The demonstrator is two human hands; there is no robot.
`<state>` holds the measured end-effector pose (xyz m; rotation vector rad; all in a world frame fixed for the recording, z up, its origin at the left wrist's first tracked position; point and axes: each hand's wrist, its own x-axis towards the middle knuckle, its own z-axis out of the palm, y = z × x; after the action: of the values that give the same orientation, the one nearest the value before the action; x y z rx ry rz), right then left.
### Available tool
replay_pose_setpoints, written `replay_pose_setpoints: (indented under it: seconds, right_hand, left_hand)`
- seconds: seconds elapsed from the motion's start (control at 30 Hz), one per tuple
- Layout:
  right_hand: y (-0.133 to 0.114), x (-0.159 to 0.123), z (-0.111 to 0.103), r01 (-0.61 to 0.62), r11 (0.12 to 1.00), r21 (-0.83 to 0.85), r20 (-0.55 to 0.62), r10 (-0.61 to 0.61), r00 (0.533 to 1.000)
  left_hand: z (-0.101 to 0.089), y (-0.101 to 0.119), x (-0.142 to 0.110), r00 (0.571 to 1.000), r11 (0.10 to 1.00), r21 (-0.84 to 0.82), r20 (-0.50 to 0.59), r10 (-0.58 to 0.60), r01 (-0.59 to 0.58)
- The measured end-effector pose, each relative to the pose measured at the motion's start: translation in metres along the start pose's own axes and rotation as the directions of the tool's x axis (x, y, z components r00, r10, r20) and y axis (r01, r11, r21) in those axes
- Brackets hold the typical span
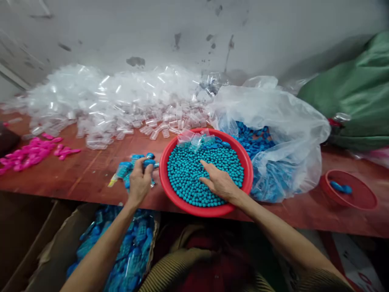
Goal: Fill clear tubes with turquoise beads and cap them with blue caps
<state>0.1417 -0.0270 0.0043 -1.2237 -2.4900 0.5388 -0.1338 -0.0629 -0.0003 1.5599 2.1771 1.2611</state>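
Observation:
A red basin (248, 178) full of small round blue beads (188, 178) stands at the table's front edge. My right hand (220, 182) is over the beads, thumb and index finger apart, fingertips at the bead surface; its other fingers are partly hidden. Left of the basin, my left hand (140, 182) pinches a small blue plastic piece (148, 163) between thumb and fingers. Beside that hand lies a little group of blue bead-filled see-through containers (124, 169), one with a yellow bit. Several see-through plastic pieces (196, 140) and blue parts rest on the beads at the basin's back.
See-through plastic pieces (115, 97) are heaped along the wall. Pink parts (30, 154) lie at left. A plastic bag (298, 125) of blue parts, a small red bowl (364, 194) and a green sack (349, 89) are at right. Below stands a carton (60, 239) of blue filled containers.

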Motion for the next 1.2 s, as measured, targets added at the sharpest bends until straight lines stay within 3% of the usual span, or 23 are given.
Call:
replay_pose_setpoints:
  seconds: [0.07, 0.13, 0.23, 0.33, 0.47, 0.57, 0.7, 0.9, 1.07, 1.13, 1.2]
  right_hand:
    - [0.001, 0.002, -0.003, 0.025, 0.999, -0.047, 0.069, -0.022, 0.997]
    - [0.001, 0.008, -0.007, 0.04, 0.994, -0.101, 0.111, -0.028, 0.993]
    - [-0.001, 0.03, -0.014, 0.061, 0.965, -0.255, 0.141, -0.025, 0.99]
    - [-0.002, 0.063, -0.016, 0.039, 0.904, -0.425, 0.101, 0.005, 0.995]
    - [0.0, 0.096, -0.008, -0.024, 0.849, -0.528, 0.063, 0.067, 0.996]
    - [0.0, 0.104, -0.002, -0.019, 0.832, -0.554, 0.067, 0.067, 0.995]
    - [-0.001, 0.106, 0.0, -0.031, 0.83, -0.557, 0.045, 0.067, 0.997]
    - [0.001, 0.106, -0.001, -0.019, 0.845, -0.535, 0.056, 0.057, 0.997]
    - [0.012, 0.083, -0.02, -0.084, 0.858, -0.507, 0.015, 0.106, 0.994]
    - [0.016, 0.068, -0.03, -0.167, 0.89, -0.425, -0.063, 0.155, 0.986]
    - [0.018, 0.05, -0.035, -0.2, 0.945, -0.257, -0.125, 0.173, 0.977]
  left_hand:
    - [-0.006, -0.03, 0.009, 0.997, 0.993, 0.106, -0.055, -0.046, 0.052]
    - [-0.008, -0.05, 0.015, 0.99, 0.962, 0.233, -0.029, -0.136, 0.139]
    - [-0.01, -0.057, 0.018, 0.974, 0.89, 0.419, 0.052, -0.22, 0.178]
    - [-0.01, -0.04, 0.023, 0.993, 0.875, 0.479, 0.048, -0.111, 0.074]
    - [0.011, -0.002, 0.051, 0.989, 0.92, 0.362, 0.08, 0.127, -0.148]
    - [0.043, 0.023, 0.085, 0.942, 0.919, 0.248, 0.223, 0.252, -0.305]
    - [0.08, 0.042, 0.107, 0.85, 0.904, 0.207, 0.467, 0.244, -0.373]
    - [0.094, 0.055, 0.088, 0.79, 0.866, 0.173, 0.521, 0.323, -0.469]
    - [0.099, 0.079, 0.07, 0.751, 0.88, 0.132, 0.589, 0.3, -0.455]
    - [0.098, 0.09, 0.057, 0.75, 0.867, 0.111, 0.564, 0.347, -0.485]
    - [0.094, 0.098, 0.04, 0.704, 0.853, 0.0, 0.564, 0.431, -0.522]
